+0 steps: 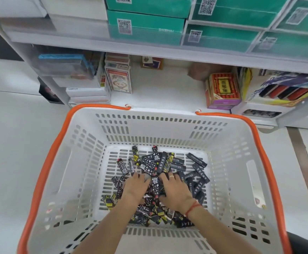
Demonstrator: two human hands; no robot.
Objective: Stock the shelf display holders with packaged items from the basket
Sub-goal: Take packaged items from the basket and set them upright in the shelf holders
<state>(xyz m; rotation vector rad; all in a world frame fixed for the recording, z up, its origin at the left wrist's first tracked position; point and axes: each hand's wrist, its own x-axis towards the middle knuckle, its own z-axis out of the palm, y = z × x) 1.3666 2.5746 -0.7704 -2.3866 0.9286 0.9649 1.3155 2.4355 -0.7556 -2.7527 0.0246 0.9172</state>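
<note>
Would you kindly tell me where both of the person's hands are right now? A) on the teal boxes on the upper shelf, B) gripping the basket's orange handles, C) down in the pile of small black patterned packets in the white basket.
C: both the left hand and right hand rest down in the pile of small black patterned packets inside the white slotted plastic basket.

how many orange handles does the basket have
2: one handle folded down along the basket's left rim, the other handle along its right rim. Both hands, left and right, are down in the pile of black packaged items.

White slotted plastic basket (87, 162), glossy packets (197, 160).
</note>
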